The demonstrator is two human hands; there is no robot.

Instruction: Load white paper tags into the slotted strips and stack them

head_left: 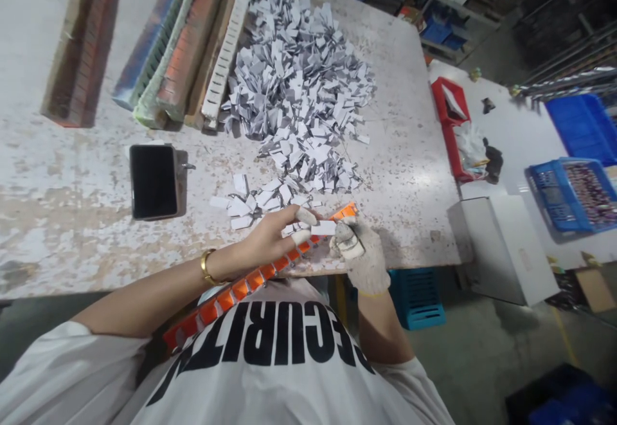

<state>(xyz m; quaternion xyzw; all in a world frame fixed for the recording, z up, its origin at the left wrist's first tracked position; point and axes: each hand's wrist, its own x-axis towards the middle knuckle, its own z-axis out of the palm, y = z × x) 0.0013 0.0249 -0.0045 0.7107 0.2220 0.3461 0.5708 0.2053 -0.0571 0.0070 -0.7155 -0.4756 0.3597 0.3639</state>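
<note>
A long orange strip (250,280) of small slotted parts runs from my chest up to the table's near edge. My left hand (274,235), bare with taped fingertips and a gold bracelet, rests on the strip and pinches a small white card (324,227) above it. My right hand (359,251) wears a white knit glove and is closed on the strip's far end, touching the same card. A big heap of white cards (299,78) lies just beyond the hands, with a few loose ones (245,203) nearer.
A black phone (154,180) lies left of the hands. Several filled strips in orange, blue and white (183,45) lie at the table's far left. To the right are a white box (501,245), red bins (450,123) and blue crates (571,193); a blue crate (417,296) stands under the table.
</note>
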